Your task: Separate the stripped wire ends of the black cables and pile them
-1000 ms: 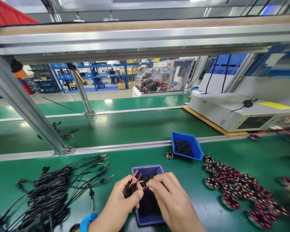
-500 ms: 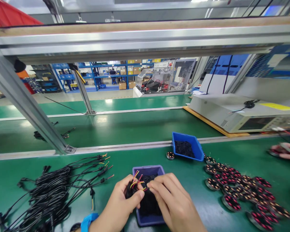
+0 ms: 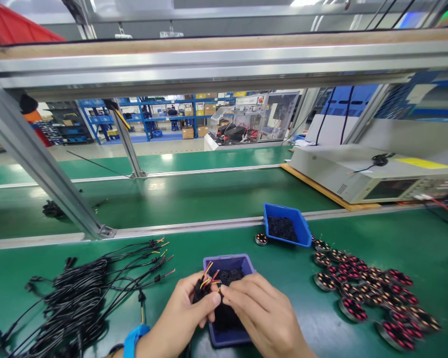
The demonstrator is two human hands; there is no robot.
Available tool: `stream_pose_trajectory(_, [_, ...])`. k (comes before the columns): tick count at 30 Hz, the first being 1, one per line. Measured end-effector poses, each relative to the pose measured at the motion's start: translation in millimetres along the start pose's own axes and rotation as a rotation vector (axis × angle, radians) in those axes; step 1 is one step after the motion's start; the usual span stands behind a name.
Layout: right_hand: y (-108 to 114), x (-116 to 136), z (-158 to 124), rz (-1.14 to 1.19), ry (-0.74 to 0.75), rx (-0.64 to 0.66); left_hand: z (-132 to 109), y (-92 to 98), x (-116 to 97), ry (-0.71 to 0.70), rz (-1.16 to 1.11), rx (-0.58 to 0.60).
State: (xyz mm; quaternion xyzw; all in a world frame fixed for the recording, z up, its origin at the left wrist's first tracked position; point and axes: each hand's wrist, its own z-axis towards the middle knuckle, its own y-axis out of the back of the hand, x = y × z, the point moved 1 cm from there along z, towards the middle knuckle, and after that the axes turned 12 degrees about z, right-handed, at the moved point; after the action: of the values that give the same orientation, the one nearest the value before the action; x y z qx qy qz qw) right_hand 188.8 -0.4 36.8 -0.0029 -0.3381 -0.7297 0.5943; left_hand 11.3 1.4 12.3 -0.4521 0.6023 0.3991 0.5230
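Note:
Above a purple bin of small black parts, my left hand is closed round a bunch of black cable ends. Red and yellow wires stick up from the bunch. My right hand pinches at the wire tips beside my left thumb; its fingertips hide what they hold. On the left, a heap of black cables lies with coloured wire ends pointing right.
Behind the purple bin is a blue bin of black parts, with a round coil part beside it. Several coil parts lie at right. A grey instrument stands at back right, a metal post at left.
My right hand has moved slightly left, closer to my left thumb. Another person's hand at the far right has gone out of view. The view has shifted slightly.

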Motion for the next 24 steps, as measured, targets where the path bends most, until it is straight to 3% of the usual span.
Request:
stream_pose_trajectory(5, [2.2, -1.6, 5.0, 0.117, -0.146, -0.121, -1.9, 1.2, -2.7, -0.011, 0.012, 0.025])
stream_pose_trajectory(11, [2.3, -1.2, 5.6, 0.146, -0.144, -0.02, -2.4, 0.9, -8.3, -0.052, 0.046, 0.038])
stream_pose_trajectory(24, [4.0, -1.1, 6.1, 0.128, -0.123, 0.058, -1.2, -0.1, -8.3, -0.056, 0.078, 0.022])
